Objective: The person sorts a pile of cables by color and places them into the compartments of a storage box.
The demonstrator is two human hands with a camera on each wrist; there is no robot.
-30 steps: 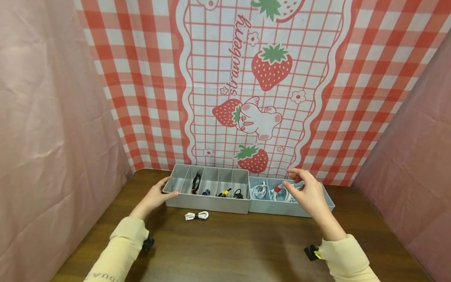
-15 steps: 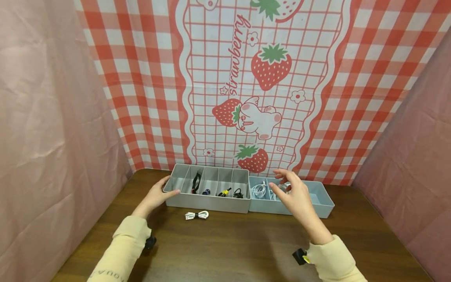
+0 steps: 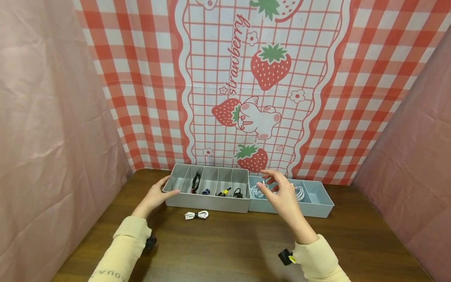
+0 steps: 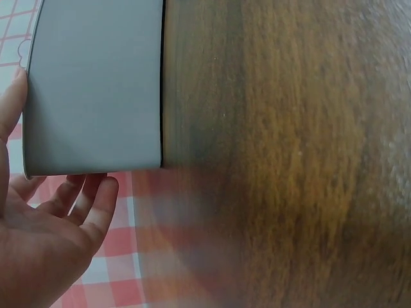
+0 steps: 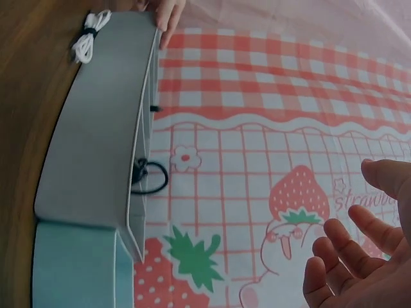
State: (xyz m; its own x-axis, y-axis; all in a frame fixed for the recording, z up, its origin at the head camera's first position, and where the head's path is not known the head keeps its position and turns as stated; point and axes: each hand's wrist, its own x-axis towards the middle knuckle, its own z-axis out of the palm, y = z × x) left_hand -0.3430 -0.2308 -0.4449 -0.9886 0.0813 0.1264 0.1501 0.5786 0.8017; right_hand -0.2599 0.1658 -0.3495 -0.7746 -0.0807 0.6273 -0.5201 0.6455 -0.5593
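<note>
My left hand (image 3: 155, 197) holds the left end of a grey divided box (image 3: 208, 203), its thumb at the front rim and fingers along the end wall. Above a light blue box (image 3: 317, 209), my right hand (image 3: 285, 201) hovers with fingers spread and nothing in them. The blue box contains coiled white cables (image 3: 299, 192), partly hidden by that hand. In separate sections of the grey box lie a black cable (image 3: 195, 183), a dark blue plug (image 3: 206, 192), a yellow-and-black cable (image 3: 224, 192) and a small black coiled cable (image 3: 237, 193).
A bundled white cable (image 3: 196, 215) with a black tie lies on the brown wooden table (image 3: 211, 250), in front of the grey box. Behind both boxes hangs a red-and-white strawberry cloth (image 3: 246, 78). Pink curtains (image 3: 53, 117) close off the sides.
My right hand has moved left over the blue box, from its right part toward the left section, uncovering the right compartment. My left hand stays at the grey box.
</note>
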